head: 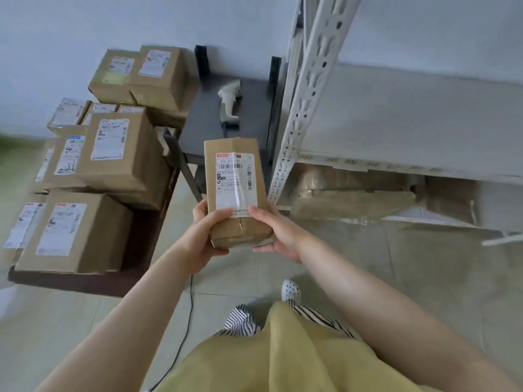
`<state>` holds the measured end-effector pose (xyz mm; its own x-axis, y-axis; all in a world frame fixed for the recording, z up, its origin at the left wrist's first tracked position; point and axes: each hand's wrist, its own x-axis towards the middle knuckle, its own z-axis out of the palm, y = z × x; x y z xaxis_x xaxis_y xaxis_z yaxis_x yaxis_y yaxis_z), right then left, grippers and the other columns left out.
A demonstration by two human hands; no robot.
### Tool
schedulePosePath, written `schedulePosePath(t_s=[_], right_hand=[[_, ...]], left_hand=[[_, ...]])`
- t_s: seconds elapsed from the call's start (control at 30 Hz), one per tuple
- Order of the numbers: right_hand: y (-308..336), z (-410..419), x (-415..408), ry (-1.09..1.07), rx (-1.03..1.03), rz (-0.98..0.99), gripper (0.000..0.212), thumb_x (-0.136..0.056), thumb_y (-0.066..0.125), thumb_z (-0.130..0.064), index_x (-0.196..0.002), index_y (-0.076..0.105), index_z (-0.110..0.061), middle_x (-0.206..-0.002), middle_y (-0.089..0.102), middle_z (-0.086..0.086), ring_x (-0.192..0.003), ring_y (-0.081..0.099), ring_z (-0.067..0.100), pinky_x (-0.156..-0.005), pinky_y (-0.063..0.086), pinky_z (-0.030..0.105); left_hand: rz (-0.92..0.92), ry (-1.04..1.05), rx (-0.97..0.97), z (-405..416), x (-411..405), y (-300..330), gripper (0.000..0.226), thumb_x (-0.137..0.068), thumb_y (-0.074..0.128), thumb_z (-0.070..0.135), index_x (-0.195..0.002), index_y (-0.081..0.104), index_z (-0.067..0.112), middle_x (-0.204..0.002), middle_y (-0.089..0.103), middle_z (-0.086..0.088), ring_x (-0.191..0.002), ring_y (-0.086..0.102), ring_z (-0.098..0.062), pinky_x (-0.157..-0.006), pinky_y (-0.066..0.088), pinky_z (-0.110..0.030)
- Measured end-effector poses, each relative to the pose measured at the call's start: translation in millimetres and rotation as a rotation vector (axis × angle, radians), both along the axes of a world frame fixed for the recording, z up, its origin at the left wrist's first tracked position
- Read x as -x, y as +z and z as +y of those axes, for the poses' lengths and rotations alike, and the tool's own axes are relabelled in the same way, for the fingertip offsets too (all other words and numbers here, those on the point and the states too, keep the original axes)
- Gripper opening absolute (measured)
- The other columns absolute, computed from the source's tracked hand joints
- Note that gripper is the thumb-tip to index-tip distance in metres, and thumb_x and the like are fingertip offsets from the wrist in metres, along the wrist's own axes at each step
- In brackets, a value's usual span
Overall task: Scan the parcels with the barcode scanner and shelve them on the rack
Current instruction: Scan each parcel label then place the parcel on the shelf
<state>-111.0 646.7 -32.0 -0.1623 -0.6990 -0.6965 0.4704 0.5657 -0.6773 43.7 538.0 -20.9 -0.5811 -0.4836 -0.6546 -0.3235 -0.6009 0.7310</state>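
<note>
I hold a narrow brown cardboard parcel (235, 179) in front of me, its white barcode label facing up. My left hand (206, 236) grips its near left corner and my right hand (280, 236) grips its near right side. The pale barcode scanner (230, 104) lies untouched on a small dark table (203, 128) beyond the parcel. The white metal rack (396, 120) stands to the right, with its middle shelf bare and brown parcels (353, 193) on the shelf below.
Several labelled cardboard boxes (113, 154) are stacked on a low dark platform (85, 281) at the left. The rack's perforated upright (305, 89) rises just right of the parcel. A black cable (186, 329) runs over the tiled floor by my feet.
</note>
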Motion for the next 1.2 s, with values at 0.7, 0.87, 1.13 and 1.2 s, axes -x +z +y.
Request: schedulePosePath(t_s=[0.7, 0.87, 1.13, 1.2], right_hand=[[42.3, 336.0, 280.1, -0.557, 0.048, 0.102, 0.076, -0.080, 0.070, -0.052, -0.145, 0.041, -0.025, -0.131, 0.054, -0.011, -0.118, 0.052, 0.019, -0.103, 0.050, 0.046], [52.3, 382.0, 349.2, -0.614, 0.065, 0.131, 0.079, -0.074, 0.072, -0.054, -0.142, 0.046, -0.022, -0.135, 0.054, -0.007, -0.117, 0.054, 0.019, -0.105, 0.049, 0.050], [50.8, 423.2, 468.6, -0.682, 0.095, 0.189, 0.079, -0.067, 0.080, -0.065, -0.134, 0.053, -0.032, -0.142, 0.054, 0.005, -0.125, 0.058, 0.026, -0.096, 0.056, 0.042], [56.0, 435.4, 499.4, -0.680, 0.099, 0.251, 0.034, -0.084, 0.072, -0.051, -0.116, 0.064, -0.041, -0.138, 0.056, 0.006, -0.121, 0.060, 0.027, -0.098, 0.055, 0.043]], left_hand=[[0.138, -0.432, 0.011, 276.8, 355.4, 19.4, 0.112, -0.048, 0.082, 0.053, -0.147, 0.031, 0.039, -0.127, 0.060, 0.008, -0.116, 0.063, -0.018, -0.102, 0.052, -0.050], [0.146, -0.482, 0.017, 319.4, 432.7, 29.9, 0.109, -0.050, 0.082, 0.055, -0.146, 0.032, 0.041, -0.128, 0.060, 0.005, -0.118, 0.062, -0.023, -0.105, 0.048, -0.056], [0.167, -0.559, 0.002, 353.4, 568.6, 36.9, 0.101, -0.059, 0.081, 0.047, -0.145, 0.029, 0.037, -0.124, 0.062, -0.005, -0.106, 0.065, -0.026, -0.079, 0.059, -0.040], [0.174, -0.589, -0.008, 362.4, 608.3, 38.1, 0.100, -0.060, 0.082, 0.047, -0.145, 0.030, 0.038, -0.126, 0.063, -0.003, -0.111, 0.065, -0.026, -0.086, 0.057, -0.044]])
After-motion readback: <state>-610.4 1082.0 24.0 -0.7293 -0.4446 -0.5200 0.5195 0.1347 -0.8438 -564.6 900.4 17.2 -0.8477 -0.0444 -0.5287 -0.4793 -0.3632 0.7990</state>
